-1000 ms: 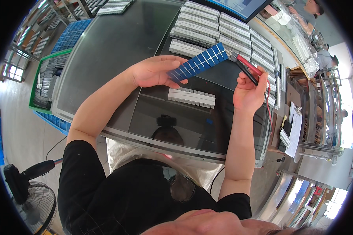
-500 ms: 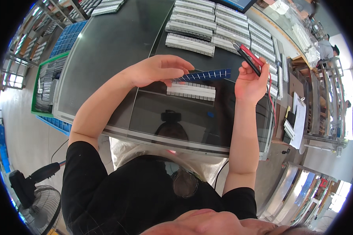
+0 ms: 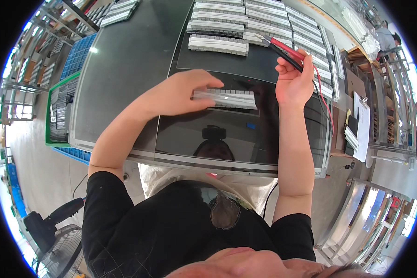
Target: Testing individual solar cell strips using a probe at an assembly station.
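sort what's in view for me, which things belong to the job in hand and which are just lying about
In use, it seems:
- pale strip, at the left hand
- red probe and black probe, in the right hand
- rows of similar strips beyond

Apparently just lying about:
- fan
- clipboard
- blue crate

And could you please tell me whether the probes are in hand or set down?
In hand: the right hand grips the red probe and black probe side by side.
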### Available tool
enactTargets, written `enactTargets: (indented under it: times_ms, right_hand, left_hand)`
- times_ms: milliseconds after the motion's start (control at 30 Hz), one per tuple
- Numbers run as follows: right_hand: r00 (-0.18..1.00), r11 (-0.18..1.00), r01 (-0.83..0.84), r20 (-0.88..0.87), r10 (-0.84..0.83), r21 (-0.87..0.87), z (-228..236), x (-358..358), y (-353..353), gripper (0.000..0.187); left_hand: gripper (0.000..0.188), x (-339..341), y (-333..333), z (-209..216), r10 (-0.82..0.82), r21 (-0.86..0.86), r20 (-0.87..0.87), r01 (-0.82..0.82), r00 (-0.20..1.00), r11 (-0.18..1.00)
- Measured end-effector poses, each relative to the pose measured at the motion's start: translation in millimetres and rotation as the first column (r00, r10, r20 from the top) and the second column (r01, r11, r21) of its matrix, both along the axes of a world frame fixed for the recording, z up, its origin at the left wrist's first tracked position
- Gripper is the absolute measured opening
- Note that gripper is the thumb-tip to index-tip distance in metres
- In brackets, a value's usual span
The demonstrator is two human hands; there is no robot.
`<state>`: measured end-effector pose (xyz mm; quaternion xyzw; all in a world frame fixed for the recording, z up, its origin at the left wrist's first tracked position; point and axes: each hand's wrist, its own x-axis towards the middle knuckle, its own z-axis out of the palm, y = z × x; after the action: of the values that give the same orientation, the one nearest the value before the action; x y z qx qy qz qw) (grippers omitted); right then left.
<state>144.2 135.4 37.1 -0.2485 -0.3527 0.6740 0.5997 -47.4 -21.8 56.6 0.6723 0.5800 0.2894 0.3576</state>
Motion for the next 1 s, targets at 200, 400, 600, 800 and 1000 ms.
enactTargets:
  times_ms: [200,400,600,800,1000]
  right_hand:
    - [0.999,1.000,-0.018,0.031,0.018,0.001,0.3,-1.0,-3.1,0.029]
    - [0.987,0.999,-0.048,0.156,0.048,-0.008,4.4,-2.4,-6.1,0.028]
    - [0.837,0.967,-0.040,0.537,-0.105,0.251,14.0,-4.9,-22.4,0.027]
    - [0.743,0.949,-0.096,0.656,-0.131,0.299,12.0,-1.7,-16.1,0.026]
    - [0.682,0.956,-0.110,0.720,-0.127,0.272,8.4,-2.4,-11.7,0.027]
  left_hand:
    - [0.036,6.0,-3.6,-11.4,0.003,0.313,-0.502,0.178,0.865,0.933]
    - [0.038,12.6,-4.5,-13.6,0.074,0.348,-0.531,0.138,0.844,0.927]
    - [0.039,12.2,-4.0,-15.7,0.064,0.320,-0.540,0.134,0.839,0.938]
    - [0.040,12.6,-1.8,-17.5,0.051,0.428,-0.520,0.208,0.852,0.880]
    - [0.039,11.4,1.3,-17.6,0.016,0.411,-0.483,0.210,0.876,0.887]
